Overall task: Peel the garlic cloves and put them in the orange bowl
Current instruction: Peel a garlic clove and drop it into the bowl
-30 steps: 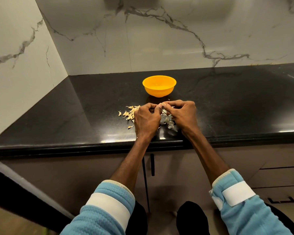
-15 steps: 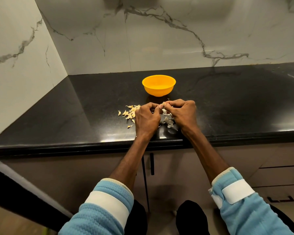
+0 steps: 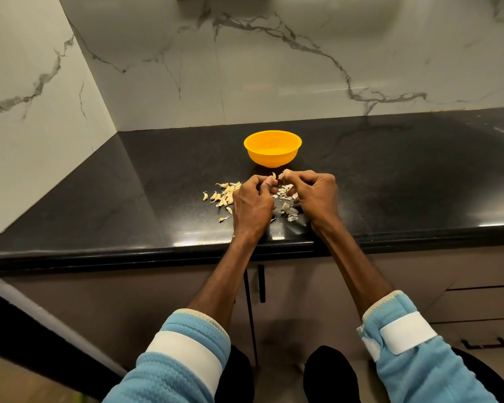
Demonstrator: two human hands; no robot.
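Garlic clove (image 3: 283, 174), small and pale, sits pinched in the right hand's (image 3: 317, 196) curled fingertips. The left hand (image 3: 252, 206) pinches a papery sliver (image 3: 273, 175) just beside it. The round orange plastic bowl (image 3: 272, 158) sits just beyond the grip, loose unpeeled cloves (image 3: 224, 196) left, torn peels (image 3: 288, 209) underneath.

Left hand (image 3: 252, 205): back up, fingers curled under, thumb laid along index finger, tip pointing away from body; pale skin sliver (image 3: 273, 175) at thumb tip, grip on it unclear. Right hand (image 3: 317, 196): back up, thumb and index finger pinching small pale garlic clove (image 3: 284, 173), other fingers curled. Fingertips of both hands close together. Wrists over front edge of black stone countertop (image 3: 390, 184). Forearms bare, converging toward hands; light-blue fleece sleeves with white bands (image 3: 184, 353) pushed up toward elbows.
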